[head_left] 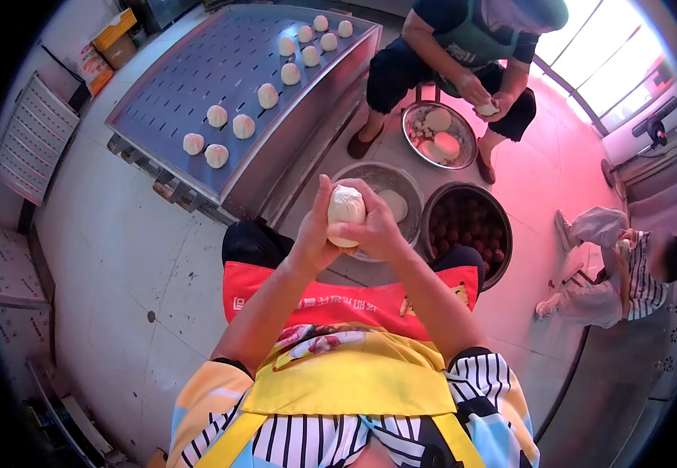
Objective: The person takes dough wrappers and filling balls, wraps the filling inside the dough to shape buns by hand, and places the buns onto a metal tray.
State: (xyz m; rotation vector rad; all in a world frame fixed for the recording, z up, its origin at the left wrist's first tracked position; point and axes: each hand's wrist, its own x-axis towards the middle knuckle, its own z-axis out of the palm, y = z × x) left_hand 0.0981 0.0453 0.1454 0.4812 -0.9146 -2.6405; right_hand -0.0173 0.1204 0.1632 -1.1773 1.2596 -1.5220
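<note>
A smooth white dough bun (346, 207), rounded and slightly taller than wide, is held in front of my lap. My left hand (313, 232) cups it from the left side with the fingers mostly hidden. From the right, my right hand (379, 226) wraps around it, its thumb lying across the lower front. Behind my hands stands a metal bowl (412, 189) with a pale round piece of dough (393, 205) inside. Right of that bowl, a dark tub (502, 226) holds many dark reddish-brown balls.
Several dough buns (267, 96) stand on a slotted metal table (175, 86). A co-worker (471, 54) sits opposite, handling dough over a metal basin (467, 148) of dough pieces. Another person (643, 273) sits at the right. A perforated panel (36, 139) leans at the left.
</note>
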